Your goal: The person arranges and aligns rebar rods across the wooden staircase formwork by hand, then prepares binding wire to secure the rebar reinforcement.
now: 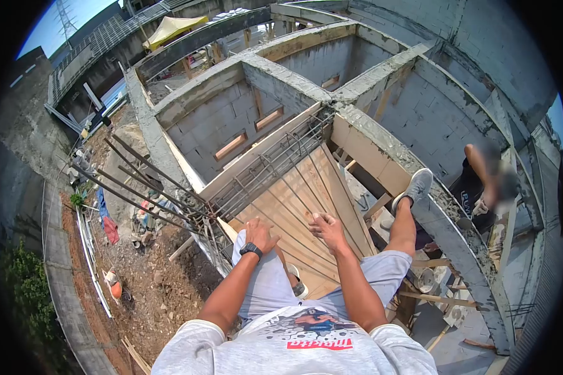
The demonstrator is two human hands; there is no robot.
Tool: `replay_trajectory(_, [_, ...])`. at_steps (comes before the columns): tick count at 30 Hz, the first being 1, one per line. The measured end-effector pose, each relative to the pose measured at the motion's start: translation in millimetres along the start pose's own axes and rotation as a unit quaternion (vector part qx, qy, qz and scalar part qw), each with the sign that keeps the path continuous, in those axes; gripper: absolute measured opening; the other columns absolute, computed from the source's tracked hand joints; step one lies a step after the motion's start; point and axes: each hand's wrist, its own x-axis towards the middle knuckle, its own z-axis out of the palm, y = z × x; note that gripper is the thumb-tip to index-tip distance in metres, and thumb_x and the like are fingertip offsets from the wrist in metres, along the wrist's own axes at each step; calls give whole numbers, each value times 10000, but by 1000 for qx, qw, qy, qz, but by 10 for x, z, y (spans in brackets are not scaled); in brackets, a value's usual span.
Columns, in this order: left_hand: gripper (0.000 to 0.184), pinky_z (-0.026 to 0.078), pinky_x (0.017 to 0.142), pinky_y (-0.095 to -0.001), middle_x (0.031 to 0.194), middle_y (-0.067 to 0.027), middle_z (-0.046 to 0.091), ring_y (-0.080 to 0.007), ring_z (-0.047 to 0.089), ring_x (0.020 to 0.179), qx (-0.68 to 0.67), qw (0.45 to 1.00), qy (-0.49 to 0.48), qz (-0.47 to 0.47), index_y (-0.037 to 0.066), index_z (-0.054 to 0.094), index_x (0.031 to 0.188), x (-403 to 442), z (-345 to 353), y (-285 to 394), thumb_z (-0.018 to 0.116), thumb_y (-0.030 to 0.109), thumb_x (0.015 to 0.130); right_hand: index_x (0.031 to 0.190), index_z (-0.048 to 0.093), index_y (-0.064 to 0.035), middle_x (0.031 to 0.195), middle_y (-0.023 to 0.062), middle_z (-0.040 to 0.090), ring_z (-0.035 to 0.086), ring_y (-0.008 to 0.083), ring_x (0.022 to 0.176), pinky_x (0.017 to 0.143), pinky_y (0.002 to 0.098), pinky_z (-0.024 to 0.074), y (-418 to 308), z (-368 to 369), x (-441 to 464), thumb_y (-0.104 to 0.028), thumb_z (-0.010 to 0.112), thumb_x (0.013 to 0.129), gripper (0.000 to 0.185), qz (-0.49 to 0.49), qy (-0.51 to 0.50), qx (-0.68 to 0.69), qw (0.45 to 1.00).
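My left hand, with a dark watch on its wrist, rests at my left knee, its fingers stretched out. In front of my right thigh, my right hand is curled with thumb and fingertips close together; whatever they hold, if anything, is too small to make out. Below both hands lies a plywood panel with thin steel bars running across it. Past the hands, a rebar cage lies along a form board.
My shoe stands on a rough concrete beam at the right. Long rebar ends stick out to the left, above a dirt slope. Another person is beyond the right beam. Block walls stand ahead.
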Motion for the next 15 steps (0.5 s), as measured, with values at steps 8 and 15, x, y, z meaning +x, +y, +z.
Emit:
replay_trajectory(8, [584,206,1205,-572,1395,-185,584,-395,372,1443,-14,1000,-2,11,74,652,1297,-270,1,13,719,425,835,1161,633,32,903,67,684,633,111,778,691,252,497,21,-429,-363,-348,667,964,429,-86,30,-42,995])
replay_trajectory(15, [529,299,1174,-536,1347,-179,611,-384,447,1389,-56,996,69,12,47,643,1266,-516,-212,354,724,368,854,1125,664,76,947,131,718,687,180,827,741,292,548,314,-465,-508,-290,686,945,409,-160,20,-162,973])
